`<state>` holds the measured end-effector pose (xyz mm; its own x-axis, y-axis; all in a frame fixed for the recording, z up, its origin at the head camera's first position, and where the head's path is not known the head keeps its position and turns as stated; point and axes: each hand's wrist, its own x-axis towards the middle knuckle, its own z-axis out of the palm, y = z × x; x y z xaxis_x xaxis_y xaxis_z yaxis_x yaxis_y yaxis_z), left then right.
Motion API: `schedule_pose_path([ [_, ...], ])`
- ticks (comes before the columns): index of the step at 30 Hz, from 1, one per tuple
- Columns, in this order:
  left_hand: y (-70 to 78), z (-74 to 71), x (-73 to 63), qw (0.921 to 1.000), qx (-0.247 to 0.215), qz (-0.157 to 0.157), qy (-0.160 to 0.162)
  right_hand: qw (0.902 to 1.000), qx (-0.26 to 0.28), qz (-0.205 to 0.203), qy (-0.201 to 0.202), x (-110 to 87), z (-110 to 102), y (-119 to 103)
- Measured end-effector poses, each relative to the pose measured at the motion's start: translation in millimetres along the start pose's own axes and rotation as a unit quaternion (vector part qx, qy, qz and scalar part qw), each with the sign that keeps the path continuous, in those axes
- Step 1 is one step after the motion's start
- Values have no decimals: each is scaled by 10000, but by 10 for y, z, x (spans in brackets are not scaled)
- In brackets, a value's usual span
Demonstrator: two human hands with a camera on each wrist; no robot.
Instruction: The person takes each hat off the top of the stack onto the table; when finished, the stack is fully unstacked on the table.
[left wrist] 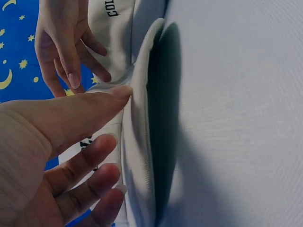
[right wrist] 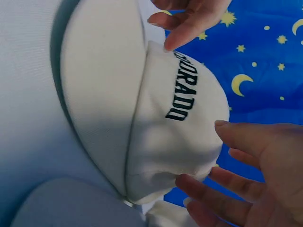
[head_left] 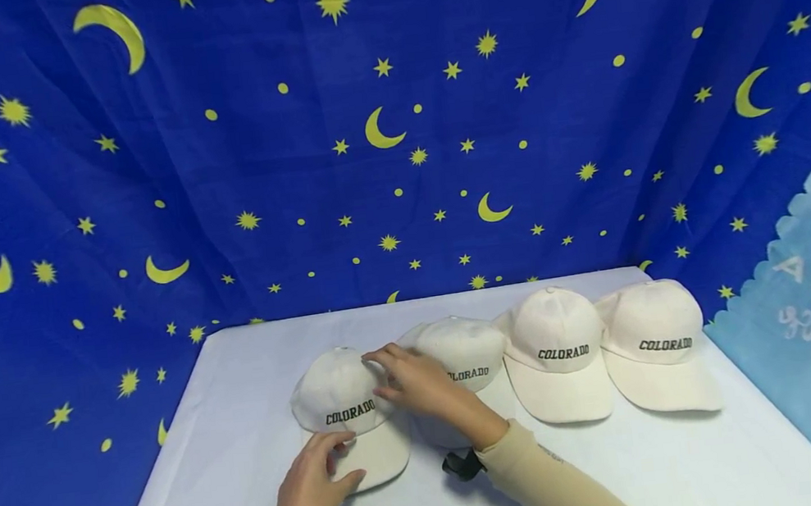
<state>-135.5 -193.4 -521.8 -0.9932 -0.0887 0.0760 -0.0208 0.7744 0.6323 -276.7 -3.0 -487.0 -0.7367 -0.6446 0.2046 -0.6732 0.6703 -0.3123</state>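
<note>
A white baseball cap (head_left: pixel 332 384) with COLORADO in dark letters sits at the left of the row, its brim pointing towards me. My left hand (head_left: pixel 309 482) is at the left side of its brim, thumb and fingers spread loosely. In the left wrist view, the left thumb (left wrist: pixel 90 111) lies right at the edge of the brim (left wrist: pixel 142 127). On the other side, my right hand (head_left: pixel 419 379) has its fingertips beside the crown. The right wrist view shows those fingers (right wrist: pixel 208 191) spread around the crown (right wrist: pixel 189 137), not curled round it.
A second COLORADO cap (head_left: pixel 463 342) stands just right, partly covered by my right hand and forearm. Two more white caps, a third (head_left: pixel 555 332) and a fourth (head_left: pixel 654 326), continue the row. A black strap-like thing (head_left: pixel 462 465) shows under my right wrist. A blue star-patterned cloth (head_left: pixel 398 179) hangs behind the white table (head_left: pixel 243 402).
</note>
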Motion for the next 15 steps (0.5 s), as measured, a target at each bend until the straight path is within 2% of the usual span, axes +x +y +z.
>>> schedule_pose_path([
  [5,-10,33,13,9997,199,-35,-119,9998,-154,88,-22,19,71,6],
  [9,-9,62,14,9988,413,109,-220,9999,-89,131,-9,27,115,16],
  [15,-26,79,23,9979,515,329,-205,10000,-72,51,14,50,141,16],
])
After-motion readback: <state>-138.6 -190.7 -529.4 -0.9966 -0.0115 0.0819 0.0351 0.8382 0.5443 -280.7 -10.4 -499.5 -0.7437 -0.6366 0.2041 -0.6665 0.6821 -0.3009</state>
